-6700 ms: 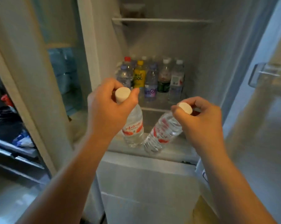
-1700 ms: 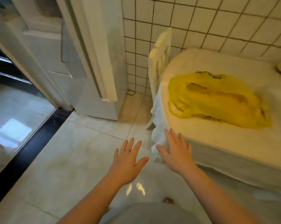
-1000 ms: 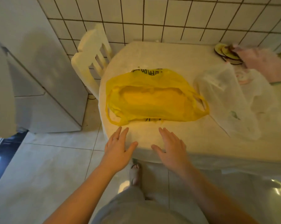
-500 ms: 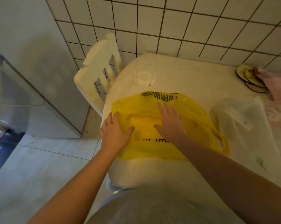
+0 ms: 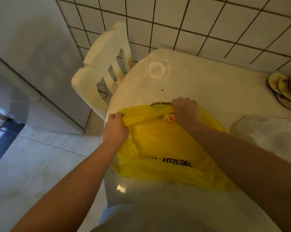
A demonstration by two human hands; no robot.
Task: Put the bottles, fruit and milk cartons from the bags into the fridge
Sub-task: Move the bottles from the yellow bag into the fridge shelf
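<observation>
A yellow plastic bag (image 5: 166,148) with black print lies on the white table (image 5: 200,81). My left hand (image 5: 114,129) grips the bag's bunched upper edge at its left end. My right hand (image 5: 186,111) grips the same yellow edge further right and back. The edge is stretched between both hands. A bit of a red and white label (image 5: 169,118) shows inside the bag beside my right hand. The rest of the bag's contents is hidden.
A clear white plastic bag (image 5: 266,131) lies on the table to the right. A white chair (image 5: 104,64) stands at the table's left end against the tiled wall. The fridge side (image 5: 32,56) is on the left. Small round mats (image 5: 282,91) lie at the far right.
Half a second ago both hands lay flat on the yellow bag. Now their fingers are curled round its upper edge and pull it taut between them. The camera has moved closer.
</observation>
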